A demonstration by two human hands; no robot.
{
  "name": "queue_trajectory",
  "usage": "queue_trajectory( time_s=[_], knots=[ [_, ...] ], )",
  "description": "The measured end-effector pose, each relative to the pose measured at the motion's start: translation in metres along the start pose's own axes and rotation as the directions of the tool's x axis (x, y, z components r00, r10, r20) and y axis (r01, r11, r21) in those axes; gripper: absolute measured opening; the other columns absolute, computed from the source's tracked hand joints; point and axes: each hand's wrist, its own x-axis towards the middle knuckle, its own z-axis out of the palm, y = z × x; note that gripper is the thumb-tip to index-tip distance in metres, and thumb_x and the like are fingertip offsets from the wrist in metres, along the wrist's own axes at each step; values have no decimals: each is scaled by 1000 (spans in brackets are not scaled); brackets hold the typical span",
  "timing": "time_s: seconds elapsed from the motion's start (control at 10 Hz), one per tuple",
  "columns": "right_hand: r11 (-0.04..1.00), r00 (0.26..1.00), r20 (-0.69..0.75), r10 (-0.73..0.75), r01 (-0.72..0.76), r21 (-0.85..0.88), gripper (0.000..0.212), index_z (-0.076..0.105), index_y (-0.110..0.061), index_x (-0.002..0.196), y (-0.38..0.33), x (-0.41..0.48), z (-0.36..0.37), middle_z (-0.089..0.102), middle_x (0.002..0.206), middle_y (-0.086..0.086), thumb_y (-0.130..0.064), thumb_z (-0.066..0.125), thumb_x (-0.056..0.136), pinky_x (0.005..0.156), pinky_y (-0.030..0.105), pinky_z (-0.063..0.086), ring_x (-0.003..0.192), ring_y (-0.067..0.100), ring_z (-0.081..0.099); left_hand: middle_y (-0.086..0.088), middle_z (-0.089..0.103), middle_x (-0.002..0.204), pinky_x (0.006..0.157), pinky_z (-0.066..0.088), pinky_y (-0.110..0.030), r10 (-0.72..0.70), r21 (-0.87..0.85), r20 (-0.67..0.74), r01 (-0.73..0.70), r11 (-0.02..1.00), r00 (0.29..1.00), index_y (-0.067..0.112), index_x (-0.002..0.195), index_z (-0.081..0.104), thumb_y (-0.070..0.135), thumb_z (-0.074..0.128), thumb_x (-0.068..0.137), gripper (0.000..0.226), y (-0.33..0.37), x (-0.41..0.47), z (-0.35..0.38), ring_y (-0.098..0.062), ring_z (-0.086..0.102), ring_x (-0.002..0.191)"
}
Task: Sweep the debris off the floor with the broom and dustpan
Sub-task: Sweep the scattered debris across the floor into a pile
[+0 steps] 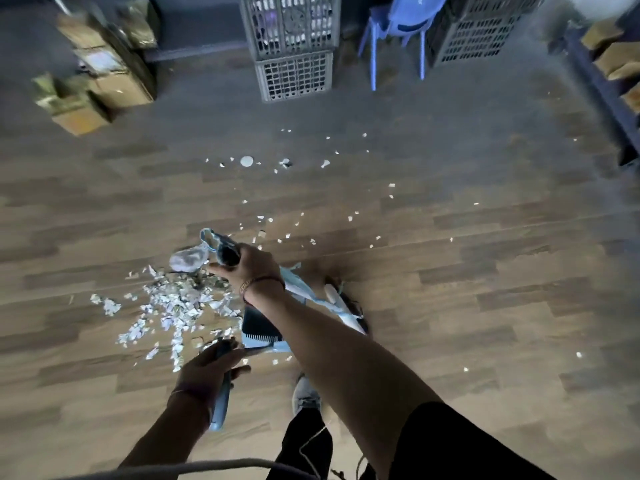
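Note:
A heap of torn white paper debris [173, 306] lies on the wooden floor [450, 271], and smaller scraps [287, 235] are scattered beyond it. My right hand [251, 268] is shut on the dark top end of the broom handle [227, 252]; the broom's pale blue and white body [332, 303] slants down to the right under my forearm. My left hand [211, 365] grips the blue dustpan handle [220, 407]. The dark dustpan [259, 327], with a comb-toothed pale blue edge, sits just right of the heap. A crumpled clear piece [188, 259] lies at the heap's far edge.
Grey lattice crates [294, 57] and a blue plastic chair [398, 29] stand at the far side. Cardboard boxes [104, 74] are stacked far left, and a dark shelf [609, 88] runs along the right. A white disc [246, 161] lies mid-floor. My shoe [306, 396] is near the dustpan.

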Motion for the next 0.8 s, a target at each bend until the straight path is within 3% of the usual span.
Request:
queue_trajectory(
  time_s=[0.1,0.2,0.3,0.4,0.5,0.6,0.7,0.8],
  knots=[
    [1000,999,-13,-30,30,1,48,59,-14,118,-29,5,19,68,111,14,-46,66,83,86,36,47,105,33,61,-21,66,110,42,48,-21,-68,-144,-64,58,988,996,6,118,60,6,68,83,36,16,-10,-20,-35,67,89],
    [995,999,-38,-36,32,-94,41,53,-14,122,-38,7,16,66,111,18,-38,59,90,87,39,48,104,36,61,-22,67,111,43,48,-22,-9,-124,-65,1,992,998,7,115,62,7,69,82,33,23,1,-32,-32,70,80],
    [985,997,-68,-35,22,-172,39,52,-12,124,-28,0,-11,66,112,19,-33,57,92,88,38,48,105,37,61,-20,65,108,39,46,-18,61,-112,-25,-63,992,998,4,110,61,-1,63,84,27,36,-14,-27,-19,69,54],
    [989,984,-179,-23,-3,-145,38,57,-9,120,-10,-13,-52,67,112,18,-28,62,88,88,34,48,105,34,62,-19,57,105,36,47,-18,98,-137,25,-94,986,995,-1,110,57,-14,54,84,29,56,-37,-4,-21,63,45],
    [997,938,-343,57,-75,-38,24,63,-4,106,10,-36,-104,69,103,18,-18,61,87,75,27,44,93,30,64,-18,53,106,37,50,-21,117,-137,122,-100,986,986,-10,119,53,-18,51,84,35,75,-52,24,-21,62,48],
    [992,884,-449,126,-108,67,9,62,-8,89,33,-69,-150,66,80,15,-16,58,87,58,19,39,64,21,58,-18,56,98,38,51,-21,112,-80,202,-97,992,973,-13,119,51,-18,49,85,35,86,-63,58,-15,62,40],
    [984,814,-554,173,-123,126,8,64,-10,89,59,-100,-190,59,74,2,-15,60,86,59,18,34,66,16,52,-15,59,86,39,51,-20,99,-14,291,-99,995,952,-12,122,50,-12,52,87,36,90,-75,97,-13,63,39],
    [970,744,-626,232,-129,206,16,66,-12,94,94,-128,-223,61,75,1,-17,61,79,65,26,45,72,20,55,-14,60,80,41,52,-21,92,33,365,-112,993,926,-11,122,50,-8,52,89,34,93,-88,140,-13,64,41]
  ],
)
